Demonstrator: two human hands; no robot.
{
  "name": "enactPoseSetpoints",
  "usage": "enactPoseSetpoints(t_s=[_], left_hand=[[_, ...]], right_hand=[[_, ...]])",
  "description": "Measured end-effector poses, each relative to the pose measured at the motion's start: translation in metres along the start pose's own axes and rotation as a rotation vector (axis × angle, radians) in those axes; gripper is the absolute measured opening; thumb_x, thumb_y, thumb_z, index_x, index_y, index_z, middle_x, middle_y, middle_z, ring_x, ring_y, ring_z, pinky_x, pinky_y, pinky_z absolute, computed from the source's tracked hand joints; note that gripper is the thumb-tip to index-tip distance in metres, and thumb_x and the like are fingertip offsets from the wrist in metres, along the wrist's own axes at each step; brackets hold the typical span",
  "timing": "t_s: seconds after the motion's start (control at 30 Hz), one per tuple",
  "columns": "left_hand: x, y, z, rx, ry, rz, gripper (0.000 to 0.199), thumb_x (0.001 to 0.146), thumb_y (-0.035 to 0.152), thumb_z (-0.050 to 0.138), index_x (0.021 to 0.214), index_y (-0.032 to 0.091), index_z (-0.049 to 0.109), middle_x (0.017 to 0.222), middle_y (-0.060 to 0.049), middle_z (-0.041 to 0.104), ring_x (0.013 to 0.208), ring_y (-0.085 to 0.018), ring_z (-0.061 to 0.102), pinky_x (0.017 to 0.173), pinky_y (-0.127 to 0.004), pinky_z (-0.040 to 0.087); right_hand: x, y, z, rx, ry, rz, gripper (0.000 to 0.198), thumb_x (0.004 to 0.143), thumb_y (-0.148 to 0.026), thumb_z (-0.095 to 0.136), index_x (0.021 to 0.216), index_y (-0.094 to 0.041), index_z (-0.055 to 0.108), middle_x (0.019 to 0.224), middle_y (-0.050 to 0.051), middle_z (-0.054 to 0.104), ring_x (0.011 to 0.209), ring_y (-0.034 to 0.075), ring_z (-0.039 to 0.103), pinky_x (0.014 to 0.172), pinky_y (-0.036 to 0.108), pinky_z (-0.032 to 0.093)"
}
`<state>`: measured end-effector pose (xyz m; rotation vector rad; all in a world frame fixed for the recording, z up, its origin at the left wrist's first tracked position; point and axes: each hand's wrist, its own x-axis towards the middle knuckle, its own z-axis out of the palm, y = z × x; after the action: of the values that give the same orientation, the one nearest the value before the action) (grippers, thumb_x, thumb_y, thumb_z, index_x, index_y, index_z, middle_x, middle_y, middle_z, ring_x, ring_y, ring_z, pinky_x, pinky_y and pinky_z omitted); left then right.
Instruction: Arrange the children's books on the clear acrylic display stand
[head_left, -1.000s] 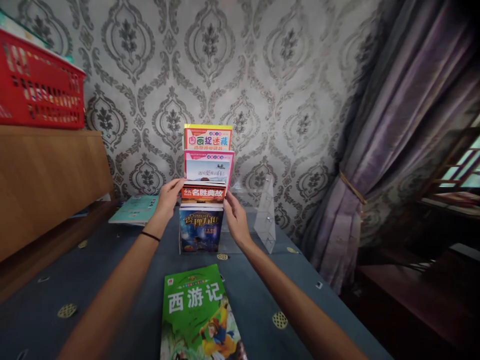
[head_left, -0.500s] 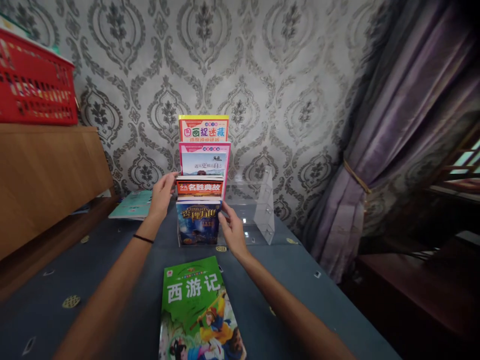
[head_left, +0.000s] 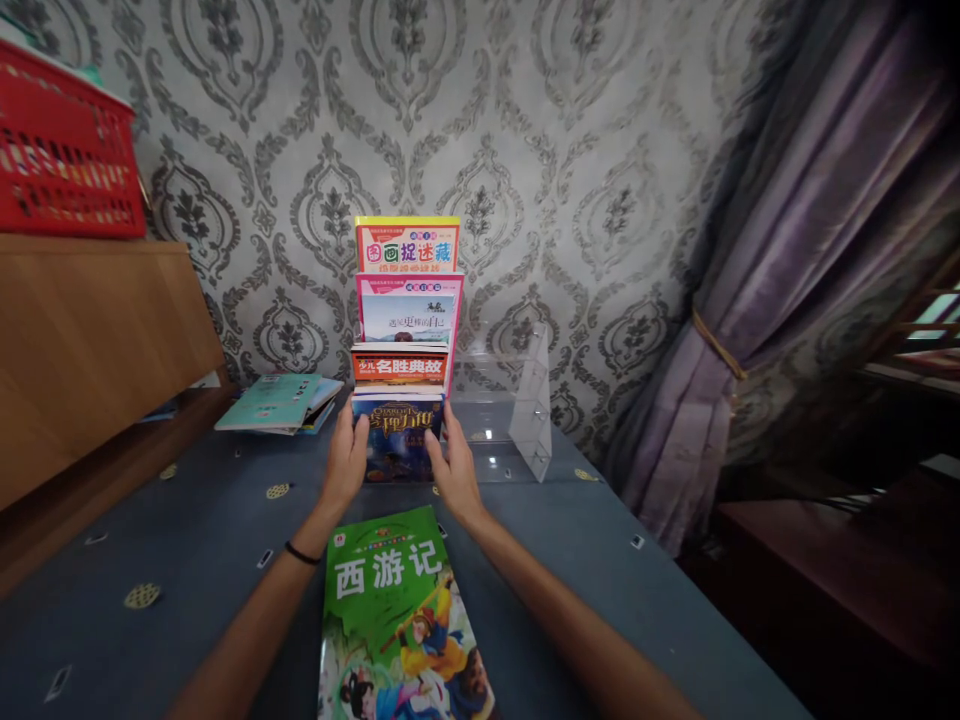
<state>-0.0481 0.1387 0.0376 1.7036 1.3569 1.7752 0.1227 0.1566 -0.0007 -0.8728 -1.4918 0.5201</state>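
My left hand and my right hand grip the two side edges of a dark blue book, thumbs on its cover. That book stands in the lowest front tier of a clear acrylic rack. Behind it, in rising steps, are a book with an orange title band, a pale blue book in front of a pink-edged one, and a yellow-topped book. A green book lies face up on the table, nearer to me.
Several thin books lie at the back left of the blue-covered table. A red basket stands on a wooden cabinet at the left. A purple curtain hangs at the right.
My left hand has come down from beside the upper books to the left edge of the dark blue book. My right hand stays at its right edge, thumb now on the cover.
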Motion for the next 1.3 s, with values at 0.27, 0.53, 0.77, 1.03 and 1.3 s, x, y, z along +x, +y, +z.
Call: enactPoseSetpoints(t_s=[0.27,0.53,0.77,1.03,1.3], left_hand=[[0.004,-0.009,-0.003,0.046,-0.022,0.027,0.059,0.099,0.048,0.039,0.148,0.018,0.046,0.153,-0.015,0.049,0.144,-0.026,0.044,0.122,-0.041,0.029],[0.004,-0.013,-0.004,0.16,-0.042,0.053,0.06,0.1,0.044,0.037,0.153,0.015,0.04,0.153,-0.019,0.048,0.147,-0.028,0.04,0.123,-0.046,0.027],[0.005,-0.019,-0.009,0.135,-0.061,0.095,0.06,0.1,0.046,0.038,0.152,0.016,0.042,0.15,-0.017,0.051,0.147,-0.027,0.04,0.123,-0.045,0.028],[0.017,-0.023,-0.026,-0.235,0.032,-0.141,0.057,0.094,0.056,0.051,0.135,0.017,0.058,0.144,-0.017,0.059,0.134,-0.03,0.055,0.102,-0.041,0.053],[0.023,-0.027,-0.039,-0.44,0.18,-0.352,0.037,0.095,0.046,0.05,0.11,0.016,0.065,0.115,-0.016,0.073,0.108,-0.025,0.068,0.073,-0.03,0.057]], right_hand=[[0.0,0.002,0.001,-0.011,-0.009,-0.016,0.068,0.1,-0.053,0.046,0.16,-0.023,0.032,0.162,0.012,0.04,0.145,0.027,0.043,0.119,0.051,0.036],[-0.002,0.0,0.002,-0.049,-0.028,-0.046,0.069,0.101,-0.052,0.045,0.161,-0.022,0.028,0.159,0.013,0.042,0.145,0.027,0.042,0.119,0.05,0.036],[-0.002,0.002,0.001,-0.034,-0.028,-0.039,0.067,0.1,-0.053,0.044,0.159,-0.024,0.033,0.159,0.011,0.044,0.145,0.026,0.042,0.12,0.05,0.035],[0.007,0.02,-0.005,0.08,0.041,0.077,0.066,0.098,-0.052,0.045,0.156,-0.021,0.038,0.157,0.015,0.046,0.142,0.027,0.048,0.119,0.053,0.035],[0.017,0.016,-0.017,0.15,0.078,0.172,0.059,0.093,-0.045,0.049,0.146,-0.019,0.046,0.149,0.018,0.053,0.136,0.029,0.053,0.111,0.054,0.043]])
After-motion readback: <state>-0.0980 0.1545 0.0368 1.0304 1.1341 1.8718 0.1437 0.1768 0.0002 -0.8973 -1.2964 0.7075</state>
